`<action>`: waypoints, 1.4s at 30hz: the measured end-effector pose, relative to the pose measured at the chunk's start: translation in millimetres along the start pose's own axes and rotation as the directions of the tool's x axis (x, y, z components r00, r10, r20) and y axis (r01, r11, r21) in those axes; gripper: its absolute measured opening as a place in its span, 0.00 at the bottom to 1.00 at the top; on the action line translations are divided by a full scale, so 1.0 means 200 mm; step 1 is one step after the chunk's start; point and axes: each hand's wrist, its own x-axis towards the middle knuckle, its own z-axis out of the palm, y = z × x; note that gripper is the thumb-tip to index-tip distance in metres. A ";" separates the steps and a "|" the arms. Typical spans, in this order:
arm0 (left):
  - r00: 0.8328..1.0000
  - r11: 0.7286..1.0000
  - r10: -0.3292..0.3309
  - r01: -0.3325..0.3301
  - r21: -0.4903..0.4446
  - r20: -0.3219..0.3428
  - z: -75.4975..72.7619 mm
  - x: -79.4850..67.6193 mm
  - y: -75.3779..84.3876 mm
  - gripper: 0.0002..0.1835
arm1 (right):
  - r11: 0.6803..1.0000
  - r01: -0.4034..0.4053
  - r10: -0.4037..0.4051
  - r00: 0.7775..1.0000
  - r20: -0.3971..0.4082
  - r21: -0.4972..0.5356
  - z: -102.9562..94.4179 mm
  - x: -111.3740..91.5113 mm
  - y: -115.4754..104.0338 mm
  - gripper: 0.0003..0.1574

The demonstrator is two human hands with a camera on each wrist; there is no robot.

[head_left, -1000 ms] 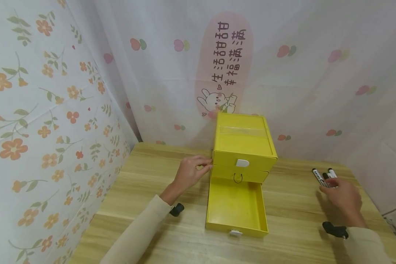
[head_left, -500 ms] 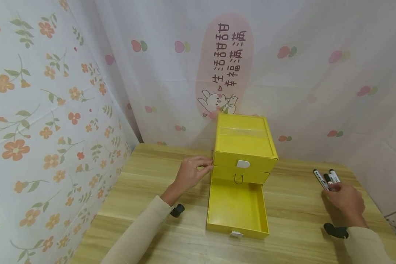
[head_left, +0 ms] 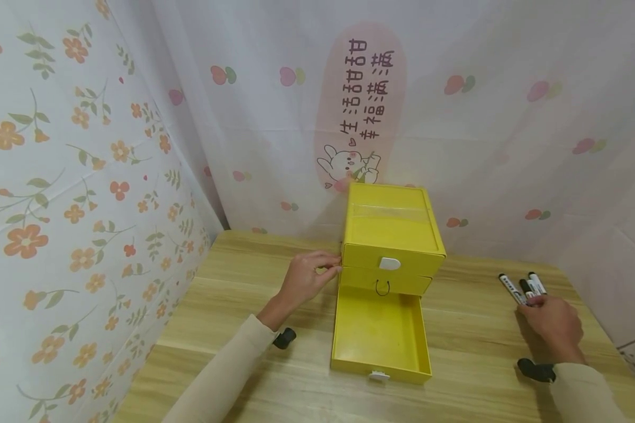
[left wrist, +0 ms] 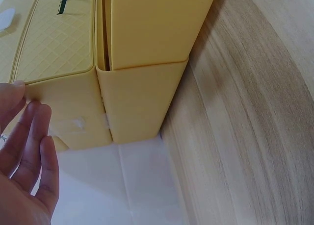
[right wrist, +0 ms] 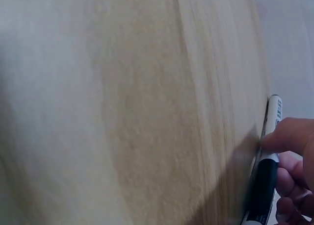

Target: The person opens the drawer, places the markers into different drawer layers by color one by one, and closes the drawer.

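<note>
A yellow drawer unit [head_left: 394, 217] stands against the back curtain, its bottom drawer [head_left: 378, 335] pulled out and bare inside. With fairly straight fingers, my left hand [head_left: 307, 275] touches the unit's left side near the front edge; the left wrist view has the thumb at the corner. At the right, my right hand [head_left: 552, 323] pinches a whiteboard marker [right wrist: 275, 107] between thumb and curled fingers. Several markers lie close together there: a left one [head_left: 510, 288] with a black end, a middle one [head_left: 525, 286] and a right one [head_left: 537, 283]. The fingers partly hide them.
The wooden table [head_left: 233, 282] runs beneath everything. A floral curtain [head_left: 84, 194] borders it on the left and another curtain [head_left: 270, 147] at the back. White pull tabs [head_left: 379, 375] and a black loop [head_left: 383, 286] stick out from the drawer fronts.
My right hand has shifted slightly toward the right and front. The far end of the left marker has swung a little left, apart from the others. The left hand stays in place.
</note>
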 end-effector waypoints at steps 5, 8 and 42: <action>1.000 1.000 -0.005 0.005 -0.006 0.005 0.00 0.00 0.00 0.09 | 1.000 0.001 -0.001 1.000 -0.019 0.005 0.02 0.00 0.00 0.29; 1.000 1.000 -0.005 0.005 -0.006 0.004 0.00 0.00 0.00 0.09 | 1.000 -0.007 0.008 0.999 -0.040 0.023 0.03 -0.02 -0.01 0.31; 1.000 1.000 -0.002 0.002 0.006 -0.012 0.02 -0.01 -0.02 0.09 | 0.907 0.404 -0.365 0.893 -0.262 0.116 0.05 -0.21 -0.18 0.10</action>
